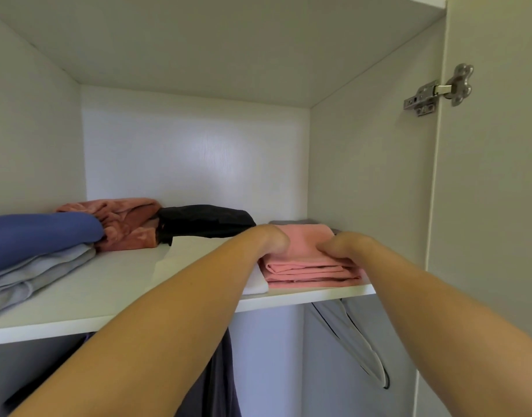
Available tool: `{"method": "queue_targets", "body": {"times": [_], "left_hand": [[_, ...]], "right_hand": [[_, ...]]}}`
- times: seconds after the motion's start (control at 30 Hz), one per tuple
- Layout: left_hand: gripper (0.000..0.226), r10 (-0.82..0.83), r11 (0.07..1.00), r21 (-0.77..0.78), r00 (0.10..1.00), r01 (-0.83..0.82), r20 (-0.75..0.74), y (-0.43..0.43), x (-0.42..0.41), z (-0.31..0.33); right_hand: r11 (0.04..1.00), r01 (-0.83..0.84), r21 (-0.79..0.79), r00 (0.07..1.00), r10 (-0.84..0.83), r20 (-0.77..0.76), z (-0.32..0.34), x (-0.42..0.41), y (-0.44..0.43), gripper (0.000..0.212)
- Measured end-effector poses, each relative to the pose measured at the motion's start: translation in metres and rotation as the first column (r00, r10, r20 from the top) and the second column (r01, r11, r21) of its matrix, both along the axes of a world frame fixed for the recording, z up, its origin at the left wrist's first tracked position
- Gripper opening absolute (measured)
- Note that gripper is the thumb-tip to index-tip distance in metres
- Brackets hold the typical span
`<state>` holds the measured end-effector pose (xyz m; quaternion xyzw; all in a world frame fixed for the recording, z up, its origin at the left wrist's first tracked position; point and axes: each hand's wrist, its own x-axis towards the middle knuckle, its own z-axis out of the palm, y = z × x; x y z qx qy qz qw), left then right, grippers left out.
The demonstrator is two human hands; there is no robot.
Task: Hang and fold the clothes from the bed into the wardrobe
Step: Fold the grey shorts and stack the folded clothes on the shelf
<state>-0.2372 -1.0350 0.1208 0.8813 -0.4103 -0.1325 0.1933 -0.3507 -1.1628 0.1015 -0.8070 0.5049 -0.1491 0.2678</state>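
A folded pink garment (310,266) lies at the right end of the white wardrobe shelf (108,290), on top of a folded white cloth (254,282) and a grey piece (289,221) behind it. My left hand (270,239) grips the pink garment's left side with its fingers curled down out of sight. My right hand (340,246) holds its right front part, fingers tucked into the folds. Both forearms reach up from below.
On the shelf's left lie a blue garment (42,236) over pale grey ones (33,275), then a rust velvet piece (123,221) and a black one (204,221). Below hang a grey garment (349,341) and a dark one (219,386). The open door's hinge (439,90) is at right.
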Motion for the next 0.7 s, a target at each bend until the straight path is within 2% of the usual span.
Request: {"method": "queue_targets", "body": {"times": [0.13,0.27,0.37,0.47,0.53,0.6,0.67,0.7], "left_hand": [[0.023,-0.049,0.991,0.128,0.997,0.042,0.052,-0.009,-0.009,0.0],[0.025,-0.084,0.986,0.154,0.991,0.066,0.108,-0.019,-0.013,-0.001],[0.023,-0.051,0.999,0.005,0.999,0.051,0.013,-0.023,-0.007,-0.002],[0.008,-0.013,0.973,-0.23,0.989,-0.022,-0.149,-0.02,0.008,0.001],[0.02,-0.029,0.921,-0.382,0.966,-0.073,-0.257,-0.014,0.025,0.009],[0.028,-0.073,0.866,-0.484,0.927,-0.123,-0.367,0.0,0.04,0.022],[0.019,-0.116,0.781,-0.593,0.888,-0.194,-0.444,0.021,0.051,0.037],[0.02,-0.132,0.73,-0.652,0.895,-0.204,-0.427,0.032,0.058,0.044]], "right_hand": [[0.998,-0.012,0.057,0.995,0.006,0.103,0.006,-0.004,-0.007,0.043],[0.986,-0.019,0.167,0.987,-0.008,0.162,0.015,-0.015,-0.006,0.031],[0.981,-0.03,0.19,0.988,0.001,0.151,0.016,-0.019,-0.006,0.028],[0.956,-0.102,0.276,0.96,0.021,0.281,0.022,-0.015,-0.006,0.023],[0.944,-0.166,0.286,0.918,0.042,0.394,0.031,-0.009,-0.005,0.018],[0.945,-0.202,0.259,0.863,0.047,0.503,0.044,-0.001,0.004,0.023],[0.95,-0.238,0.202,0.805,0.076,0.589,0.058,0.012,0.019,0.021],[0.951,-0.262,0.162,0.764,0.102,0.638,0.064,0.02,0.026,0.018]]}}
